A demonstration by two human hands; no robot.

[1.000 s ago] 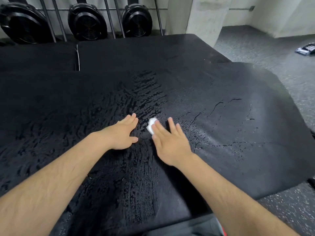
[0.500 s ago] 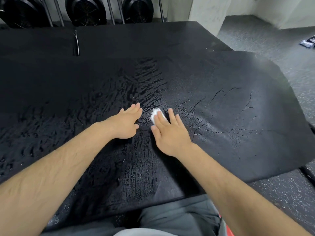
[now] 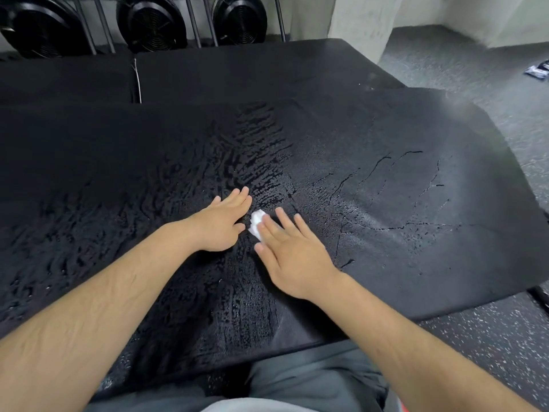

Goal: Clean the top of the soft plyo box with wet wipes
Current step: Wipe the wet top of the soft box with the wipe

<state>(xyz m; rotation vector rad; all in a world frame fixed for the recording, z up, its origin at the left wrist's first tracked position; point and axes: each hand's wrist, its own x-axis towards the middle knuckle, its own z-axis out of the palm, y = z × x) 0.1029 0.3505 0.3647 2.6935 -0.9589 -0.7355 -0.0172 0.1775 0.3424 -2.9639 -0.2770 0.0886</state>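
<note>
The black top of the soft plyo box [image 3: 386,179] fills most of the view. Its left and middle parts glisten with wet streaks, while the right part looks drier and shows thin cracks. A small white wet wipe [image 3: 256,222] lies bunched near the middle. My right hand [image 3: 292,257] presses flat on it with straight fingers, so only the wipe's far left end shows. My left hand [image 3: 221,224] rests flat on the wet surface just left of the wipe, fingers straight.
Three black fans [image 3: 151,22] stand behind a metal rack at the back. A second black pad [image 3: 237,66] lies beyond the box. A concrete pillar [image 3: 359,22] rises at the back right. A small packet [image 3: 537,69] lies on the speckled floor at far right.
Both hands stay pressed flat side by side near the middle of the box top. The camera has tilted down, showing more of my lap.
</note>
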